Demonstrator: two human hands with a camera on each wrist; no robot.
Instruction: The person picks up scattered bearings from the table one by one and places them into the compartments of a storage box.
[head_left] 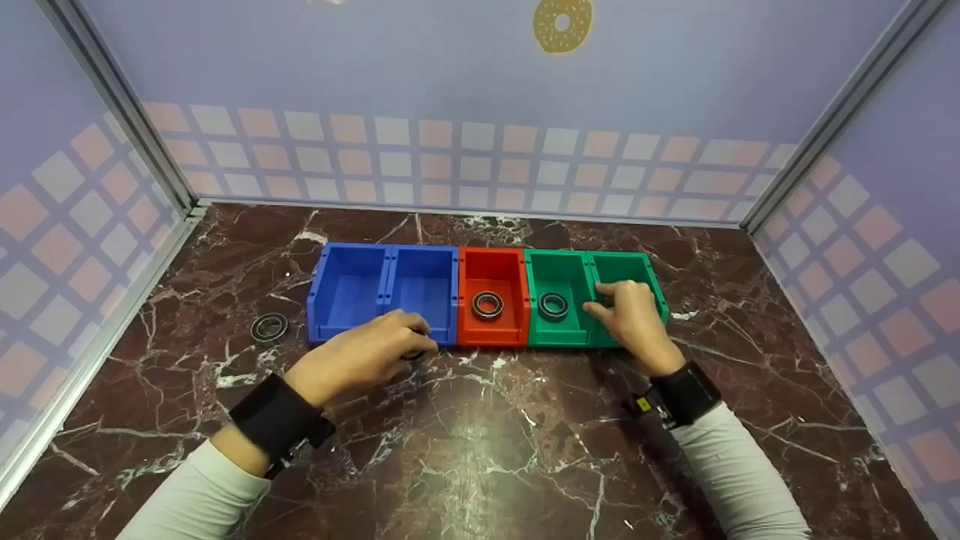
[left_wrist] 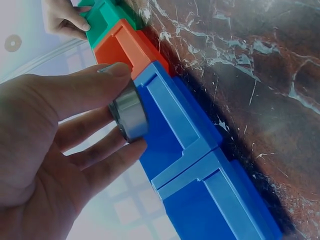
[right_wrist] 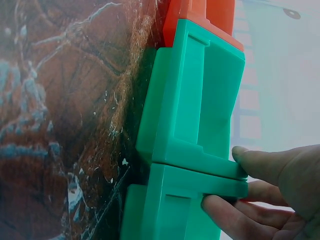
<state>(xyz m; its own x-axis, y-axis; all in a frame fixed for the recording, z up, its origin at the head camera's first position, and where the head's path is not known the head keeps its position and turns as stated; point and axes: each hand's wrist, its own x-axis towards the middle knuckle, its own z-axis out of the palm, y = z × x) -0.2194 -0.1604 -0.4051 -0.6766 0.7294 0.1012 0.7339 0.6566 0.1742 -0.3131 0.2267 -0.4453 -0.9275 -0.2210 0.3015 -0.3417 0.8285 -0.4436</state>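
Note:
A ball bearing (left_wrist: 131, 112) with a shiny steel outer ring is held between the thumb and fingers of my left hand (head_left: 367, 349), in front of the blue bins (head_left: 424, 289). My right hand (head_left: 634, 315) grips the shared wall of the two green bins (right_wrist: 200, 165), thumb on one side and fingers on the other. Its fingertips are partly hidden inside the right-hand green bin. One bearing (head_left: 487, 304) lies flat in the red bin (head_left: 491, 336), and another bearing (head_left: 553, 306) in the left green bin.
On the dark marbled table (head_left: 480, 450), a further bearing (head_left: 269, 328) lies left of the bin row. The bins stand side by side in one row. Patterned panels (head_left: 480, 157) wall in the back and both sides.

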